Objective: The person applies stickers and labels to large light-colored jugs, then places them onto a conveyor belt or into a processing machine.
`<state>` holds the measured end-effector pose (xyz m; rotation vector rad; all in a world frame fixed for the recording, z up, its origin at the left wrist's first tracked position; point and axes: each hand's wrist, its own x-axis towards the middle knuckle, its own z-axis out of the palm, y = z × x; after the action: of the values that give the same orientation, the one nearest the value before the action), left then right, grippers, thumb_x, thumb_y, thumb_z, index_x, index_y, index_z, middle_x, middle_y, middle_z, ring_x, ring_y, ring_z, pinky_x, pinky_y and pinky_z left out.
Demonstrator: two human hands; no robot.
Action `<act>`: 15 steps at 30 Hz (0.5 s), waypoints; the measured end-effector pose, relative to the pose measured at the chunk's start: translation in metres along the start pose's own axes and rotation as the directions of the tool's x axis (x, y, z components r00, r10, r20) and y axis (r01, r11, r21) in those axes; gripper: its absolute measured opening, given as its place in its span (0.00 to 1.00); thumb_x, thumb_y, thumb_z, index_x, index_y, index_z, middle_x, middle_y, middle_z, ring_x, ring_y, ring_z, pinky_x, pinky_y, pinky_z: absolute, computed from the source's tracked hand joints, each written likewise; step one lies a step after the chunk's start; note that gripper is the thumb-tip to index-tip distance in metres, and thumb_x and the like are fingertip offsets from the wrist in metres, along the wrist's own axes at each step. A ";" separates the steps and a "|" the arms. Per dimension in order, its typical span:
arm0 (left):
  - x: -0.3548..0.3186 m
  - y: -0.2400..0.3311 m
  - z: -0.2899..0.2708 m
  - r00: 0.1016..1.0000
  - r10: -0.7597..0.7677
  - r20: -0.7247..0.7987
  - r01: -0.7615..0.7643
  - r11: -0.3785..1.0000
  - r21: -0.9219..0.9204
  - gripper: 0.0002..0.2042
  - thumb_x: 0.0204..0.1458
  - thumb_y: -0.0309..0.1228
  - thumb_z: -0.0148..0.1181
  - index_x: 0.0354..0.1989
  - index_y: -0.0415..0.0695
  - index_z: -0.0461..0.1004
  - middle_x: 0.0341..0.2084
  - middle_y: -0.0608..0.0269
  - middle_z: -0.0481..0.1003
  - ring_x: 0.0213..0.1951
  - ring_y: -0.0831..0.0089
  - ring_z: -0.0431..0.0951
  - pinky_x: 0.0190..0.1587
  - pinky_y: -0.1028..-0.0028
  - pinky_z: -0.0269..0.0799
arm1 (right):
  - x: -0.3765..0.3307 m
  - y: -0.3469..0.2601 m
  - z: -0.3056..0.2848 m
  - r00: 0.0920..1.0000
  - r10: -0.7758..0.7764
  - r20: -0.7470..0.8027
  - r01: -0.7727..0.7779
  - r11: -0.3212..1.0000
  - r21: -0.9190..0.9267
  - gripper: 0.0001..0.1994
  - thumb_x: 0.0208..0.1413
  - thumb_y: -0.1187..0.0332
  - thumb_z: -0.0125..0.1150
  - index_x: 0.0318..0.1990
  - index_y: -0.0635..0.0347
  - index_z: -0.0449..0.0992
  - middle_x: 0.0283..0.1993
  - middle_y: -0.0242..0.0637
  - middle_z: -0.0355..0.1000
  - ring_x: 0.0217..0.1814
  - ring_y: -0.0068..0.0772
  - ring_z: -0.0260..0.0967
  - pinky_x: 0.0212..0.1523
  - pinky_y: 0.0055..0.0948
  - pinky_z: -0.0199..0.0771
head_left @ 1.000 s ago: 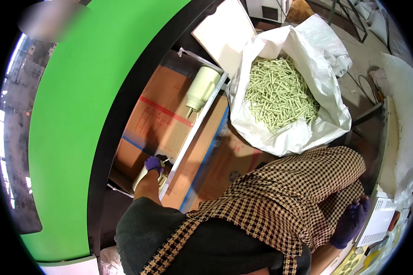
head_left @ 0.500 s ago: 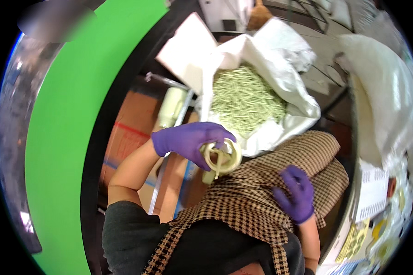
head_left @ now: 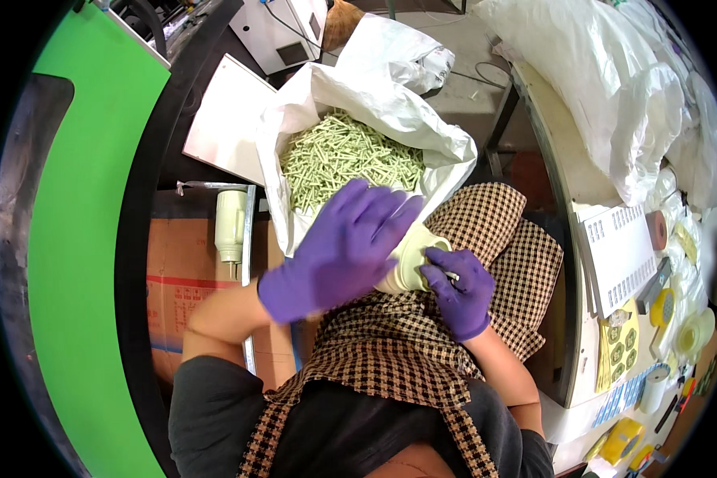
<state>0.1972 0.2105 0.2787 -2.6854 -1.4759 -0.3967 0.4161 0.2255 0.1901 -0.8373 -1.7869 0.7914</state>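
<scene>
My left hand (head_left: 338, 251), in a purple glove, is wrapped around a pale cream tape roll (head_left: 410, 259) held over my lap. My right hand (head_left: 458, 291), also in a purple glove, pinches at the roll's edge with its fingertips. Just beyond the roll stands a large white sack (head_left: 374, 103), open at the top and filled with several thin pale green sticks (head_left: 338, 155). A checked brown and cream apron (head_left: 422, 358) covers my lap below both hands.
A pale green bottle (head_left: 231, 227) lies on flattened brown cardboard (head_left: 175, 295) at my left. A curved worktable (head_left: 613, 231) at my right carries a white perforated panel (head_left: 620, 255), tape rolls (head_left: 697, 331) and yellow labels. A green surface (head_left: 80, 239) curves along the left. White bags (head_left: 613, 88) pile at the far right.
My left hand came up from the cardboard at the left with the tape roll to my lap. My right hand rose from my right side and now touches the roll.
</scene>
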 end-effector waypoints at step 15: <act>-0.006 0.004 0.094 0.923 -0.139 -0.358 0.049 0.967 -0.249 0.43 0.33 0.46 0.81 0.59 0.40 0.70 0.55 0.54 0.76 0.58 0.55 0.75 0.69 0.52 0.57 | -0.009 0.011 -0.009 0.897 -0.236 0.375 0.391 0.819 -0.420 0.23 0.52 0.61 0.68 0.57 0.44 0.74 0.60 0.38 0.72 0.38 0.38 0.78 0.33 0.32 0.80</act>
<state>0.2156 0.2192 0.1864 -2.5072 -1.5225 -1.0875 0.4290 0.2257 0.1799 -0.7205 -2.3887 0.2496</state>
